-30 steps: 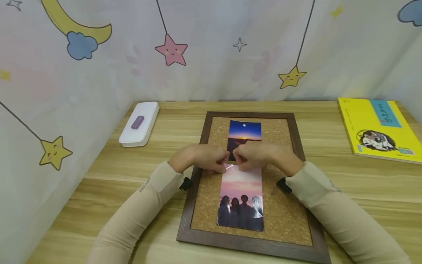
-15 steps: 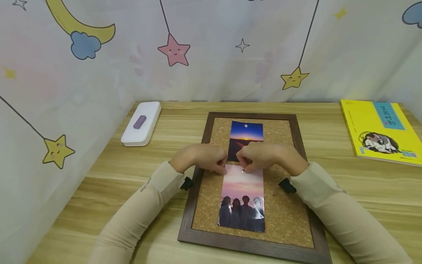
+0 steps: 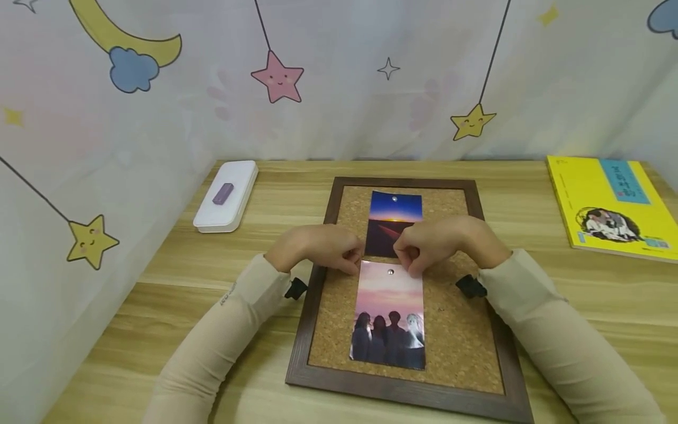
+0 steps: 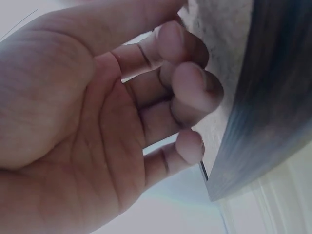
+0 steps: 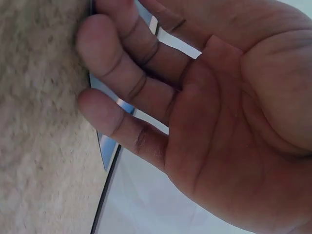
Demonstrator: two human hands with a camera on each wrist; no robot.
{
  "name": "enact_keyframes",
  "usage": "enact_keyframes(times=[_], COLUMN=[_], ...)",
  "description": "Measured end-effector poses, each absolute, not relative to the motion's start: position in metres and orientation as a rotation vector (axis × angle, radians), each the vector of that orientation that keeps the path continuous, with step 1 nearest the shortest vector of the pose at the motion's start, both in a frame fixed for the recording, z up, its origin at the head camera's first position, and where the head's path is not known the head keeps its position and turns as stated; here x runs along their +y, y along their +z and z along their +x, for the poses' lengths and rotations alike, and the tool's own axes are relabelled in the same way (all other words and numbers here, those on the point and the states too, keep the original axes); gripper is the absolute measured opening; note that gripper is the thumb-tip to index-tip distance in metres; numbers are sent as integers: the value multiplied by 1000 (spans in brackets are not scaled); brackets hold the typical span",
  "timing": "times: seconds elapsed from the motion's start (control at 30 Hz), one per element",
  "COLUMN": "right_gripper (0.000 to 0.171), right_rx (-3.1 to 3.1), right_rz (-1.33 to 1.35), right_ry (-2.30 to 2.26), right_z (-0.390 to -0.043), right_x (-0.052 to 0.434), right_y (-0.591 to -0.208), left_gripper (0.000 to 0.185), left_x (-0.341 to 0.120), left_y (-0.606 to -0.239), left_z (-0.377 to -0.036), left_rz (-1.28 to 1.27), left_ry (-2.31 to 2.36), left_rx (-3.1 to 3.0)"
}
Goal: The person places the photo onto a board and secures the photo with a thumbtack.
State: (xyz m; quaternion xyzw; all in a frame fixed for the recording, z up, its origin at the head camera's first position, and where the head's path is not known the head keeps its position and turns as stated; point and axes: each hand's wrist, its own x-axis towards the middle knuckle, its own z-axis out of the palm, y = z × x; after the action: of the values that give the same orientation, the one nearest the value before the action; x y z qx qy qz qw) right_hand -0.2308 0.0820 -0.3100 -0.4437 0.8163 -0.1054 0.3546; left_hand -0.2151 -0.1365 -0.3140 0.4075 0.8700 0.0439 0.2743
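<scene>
I take the cork board (image 3: 466, 347) as my landmark; it lies flat on the counter (image 3: 582, 306) in a dark wooden frame. A second ago both hands are bunched over the top edge of the lower photo (image 3: 391, 318) at the board's centre line, and its top left corner lifts with a glare; half a second ago the pin (image 3: 391, 272) shows at that edge under the right fingertips. Now the photo lies flat, the pin sits exposed at its top centre, and the right hand (image 3: 439, 242) has drawn back toward the board's right side. I judge the pin seated and the lower photo fixed directly below the upper photo (image 3: 394, 221), which carries its own pin near the board's far edge. The left hand (image 3: 318, 247) rests at the photo's top left corner with fingers curled; in the left wrist view they enclose nothing. The right hand is likewise curled and grasps nothing, its fingertips at the photo's top right corner. Left of the board lies a white case (image 3: 225, 197) with a purple label, text unreadable. Right of the board lies a yellow book (image 3: 609, 206); its cover print is too small to read. The left sleeve (image 3: 233, 318) bears small unreadable lettering.
</scene>
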Motion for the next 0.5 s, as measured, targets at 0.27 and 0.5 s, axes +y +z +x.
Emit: enact_keyframes(times=[0.27,0.5], right_gripper=[8,9], right_rx=[2109,2225], right_rz=[-1108,-1120], right_ry=[-409,-450], right_z=[-236,-240], right_x=[97,117], right_y=[-297,-282], left_gripper=[18,19], left_x=[-148,-160], left_y=[-303,-298], left_z=[-219,-223], left_rz=[1093,1084], left_ry=[276,325], left_rx=[2356,2438])
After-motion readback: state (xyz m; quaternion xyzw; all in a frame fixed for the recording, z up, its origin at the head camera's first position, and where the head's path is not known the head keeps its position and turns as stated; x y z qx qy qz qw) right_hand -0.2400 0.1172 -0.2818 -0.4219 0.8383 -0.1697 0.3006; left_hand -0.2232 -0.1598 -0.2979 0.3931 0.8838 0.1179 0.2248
